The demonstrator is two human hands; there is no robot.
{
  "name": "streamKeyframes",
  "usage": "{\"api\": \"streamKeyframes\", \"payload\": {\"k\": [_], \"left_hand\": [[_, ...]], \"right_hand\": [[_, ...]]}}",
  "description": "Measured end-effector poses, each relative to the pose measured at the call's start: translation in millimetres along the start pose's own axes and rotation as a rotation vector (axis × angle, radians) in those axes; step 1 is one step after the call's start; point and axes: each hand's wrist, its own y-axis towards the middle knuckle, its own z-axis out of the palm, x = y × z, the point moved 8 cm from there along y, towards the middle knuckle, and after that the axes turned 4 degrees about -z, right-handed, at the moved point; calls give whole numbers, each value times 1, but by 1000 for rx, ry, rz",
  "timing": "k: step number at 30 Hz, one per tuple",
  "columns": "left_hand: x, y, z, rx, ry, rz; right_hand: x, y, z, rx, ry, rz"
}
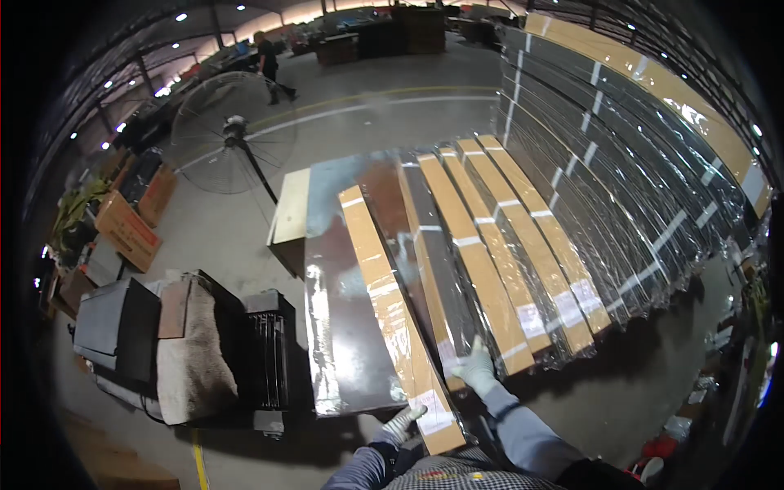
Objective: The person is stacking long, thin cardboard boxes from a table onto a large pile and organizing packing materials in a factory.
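A long, flat package edged with brown cardboard, in clear film and white tape, lies aslant on the dark glossy table top. My left hand, in a pale glove, grips its near end beside a white label; the fingers are partly hidden. To the right is a similar package, cardboard on one edge with a dark face showing. Its near end is held by my gloved right hand, fingers closed on the film. Several more wrapped packages lie side by side further right, with white labels at their near ends.
A tall row of film-wrapped dark panels stands on the right. Left of the table are a large floor fan, a black machine and a cloth-covered block. Cardboard boxes sit further left. A person walks in the background.
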Motion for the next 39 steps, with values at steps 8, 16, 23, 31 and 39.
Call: {"api": "streamKeyframes", "payload": {"k": [8, 16, 23, 31, 39], "left_hand": [[21, 19, -72, -240, 160, -140], [17, 38, 24, -39, 141, 0], [9, 24, -27, -168, 105, 112], [18, -66, -102, -449, -415, -34], [-9, -114, -158, -315, -716, 176]], "right_hand": [[-22, -91, 9, 118, -353, 78], [-11, -19, 23, 188, -445, -16], [-31, -84, 23, 224, -410, -323], [29, -116, 55, 373, -429, -747], [189, -82, 76, 469, -522, -935]]}}
